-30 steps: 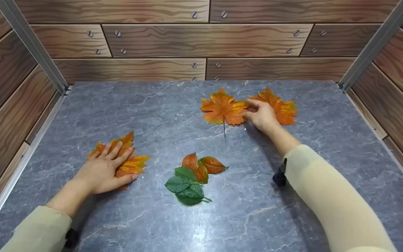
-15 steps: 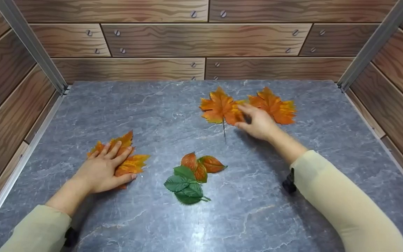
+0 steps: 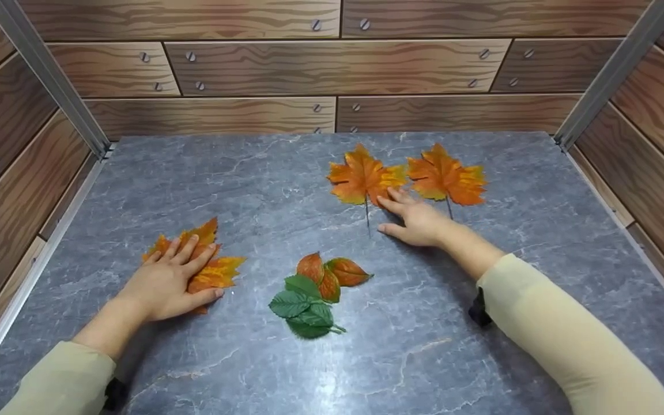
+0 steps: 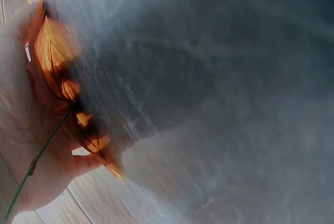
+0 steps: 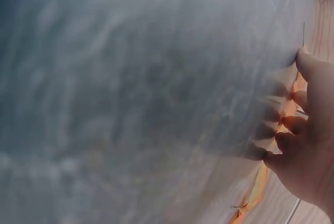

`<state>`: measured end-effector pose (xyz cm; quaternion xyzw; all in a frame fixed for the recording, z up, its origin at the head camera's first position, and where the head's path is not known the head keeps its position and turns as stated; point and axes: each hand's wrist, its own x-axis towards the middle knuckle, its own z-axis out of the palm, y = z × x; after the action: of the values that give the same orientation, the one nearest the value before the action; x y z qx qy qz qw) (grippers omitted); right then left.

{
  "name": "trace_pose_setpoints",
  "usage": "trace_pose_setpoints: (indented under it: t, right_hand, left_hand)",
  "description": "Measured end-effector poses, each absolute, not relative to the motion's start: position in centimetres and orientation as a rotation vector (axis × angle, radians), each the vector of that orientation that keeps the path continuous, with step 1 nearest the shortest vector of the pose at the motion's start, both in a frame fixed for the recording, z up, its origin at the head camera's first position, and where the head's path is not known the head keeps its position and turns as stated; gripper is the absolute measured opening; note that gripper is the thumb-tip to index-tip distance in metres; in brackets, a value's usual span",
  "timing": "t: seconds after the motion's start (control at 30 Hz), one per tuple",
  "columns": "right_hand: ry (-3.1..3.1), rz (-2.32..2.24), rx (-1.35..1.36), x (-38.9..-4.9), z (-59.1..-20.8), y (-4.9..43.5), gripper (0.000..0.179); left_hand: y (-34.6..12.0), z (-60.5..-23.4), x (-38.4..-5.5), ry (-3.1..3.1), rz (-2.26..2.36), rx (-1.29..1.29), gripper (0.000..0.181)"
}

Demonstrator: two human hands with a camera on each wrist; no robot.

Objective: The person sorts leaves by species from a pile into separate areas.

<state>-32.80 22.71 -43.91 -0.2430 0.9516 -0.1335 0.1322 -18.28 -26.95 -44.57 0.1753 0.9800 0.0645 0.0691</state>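
My left hand (image 3: 162,285) lies with its fingers spread over an orange-yellow maple leaf (image 3: 221,272) at the left. From the side, the left wrist view shows that leaf's green stem (image 4: 44,153) jutting out beneath the palm. Toward the back, two more orange maple leaves lie side by side, a left one (image 3: 359,176) and a right one (image 3: 446,177), each with a dark stem pointing toward me. My right hand (image 3: 418,223) holds nothing. Its fingertips are at the lower right edge of the left leaf, thumb spread apart near that leaf's stem.
In the middle of the grey marbled table (image 3: 240,357) sits a sprig of green leaves (image 3: 304,308). Several small orange-red leaves (image 3: 348,272) adjoin it at its far side. Wood-patterned walls (image 3: 332,66) enclose the table at the back and both sides.
From between the two back maple leaves, my right hand has drawn toward me and slightly left, its fingers spreading. The right leaf and its stem are now uncovered. My left hand stays put.
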Motion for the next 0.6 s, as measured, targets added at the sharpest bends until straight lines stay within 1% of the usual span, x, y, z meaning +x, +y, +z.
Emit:
trace_pose_setpoints:
  t: [0.6]
  right_hand:
    - [2.711, -0.518, -0.708, -32.63, -44.90, 23.21, 0.077]
  left_hand:
    - [-26.80, -44.58, -18.09, 2.970, 0.213, 0.530, 0.095]
